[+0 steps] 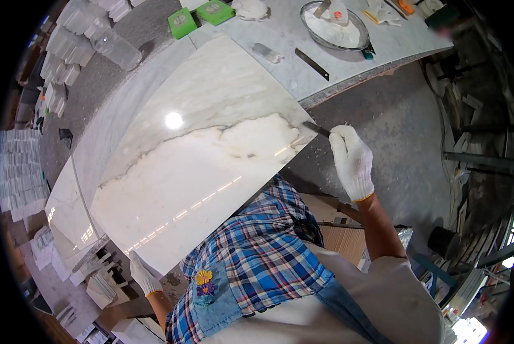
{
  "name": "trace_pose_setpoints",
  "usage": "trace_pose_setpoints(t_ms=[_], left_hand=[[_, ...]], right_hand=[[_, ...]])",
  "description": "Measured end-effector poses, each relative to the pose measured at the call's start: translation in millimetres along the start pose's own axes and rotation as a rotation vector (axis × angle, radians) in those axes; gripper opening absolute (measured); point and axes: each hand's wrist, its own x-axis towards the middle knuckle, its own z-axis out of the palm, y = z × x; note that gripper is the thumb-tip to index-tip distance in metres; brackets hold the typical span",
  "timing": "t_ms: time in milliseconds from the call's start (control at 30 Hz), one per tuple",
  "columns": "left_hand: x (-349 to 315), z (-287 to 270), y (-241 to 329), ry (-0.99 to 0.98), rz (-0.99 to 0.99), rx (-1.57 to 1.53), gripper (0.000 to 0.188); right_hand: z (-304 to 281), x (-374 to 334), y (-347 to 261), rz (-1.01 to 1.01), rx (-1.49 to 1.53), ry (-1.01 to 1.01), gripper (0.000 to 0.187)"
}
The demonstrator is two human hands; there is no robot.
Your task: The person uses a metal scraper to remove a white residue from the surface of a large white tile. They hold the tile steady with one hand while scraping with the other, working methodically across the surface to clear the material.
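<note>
Clearly, right hand point(351, 164) grip closed round dark blade point(318, 129) at slab point(202, 160) corner; left hand point(144, 276) touching lower edge, closure unclear.

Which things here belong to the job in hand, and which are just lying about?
Job in hand:
slab, left hand at its lower-left edge
dark blade, in the right hand at the slab's right corner

Apparently lying about:
bottle
green boxes
loose blade
bowl of white powder, perhaps related but untouched
</note>
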Motion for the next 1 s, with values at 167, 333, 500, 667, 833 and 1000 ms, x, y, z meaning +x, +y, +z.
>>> trace_pose_setpoints(t_ms=[167, 333, 500, 667, 833, 1000], left_hand=[[-3.1, 1.6, 2.4, -0.014, 0.002, -0.01, 0.059], [-3.7, 0.6, 1.8, -0.03, -0.002, -0.022, 0.059], [-5.0, -1.0, 1.8, -0.038, 0.006, 0.029, 0.061], [-6.6, 1.0, -0.5, -0.063, 0.001, -0.004, 0.064], [2.2, -0.7, -9.5, -0.05, 0.008, -0.019, 0.065], [1.5, 1.1, -10.3, -0.033, 0.029, -0.014, 0.064]], right_hand=[[4.7, -11.9, -3.0, -0.048, -0.04, -0.009, 0.024], [18.0, -19.1, -5.2, -0.37, -0.318, 0.017, 0.033], [25.0, -27.0, -10.0, -0.356, -0.478, 0.01, 0.034], [22.7, -28.5, -13.6, -0.359, -0.499, -0.009, 0.033], [21.7, -28.1, -14.8, -0.357, -0.5, -0.026, 0.032], [18.1, -28.8, -21.9, -0.311, -0.395, -0.069, 0.033]])
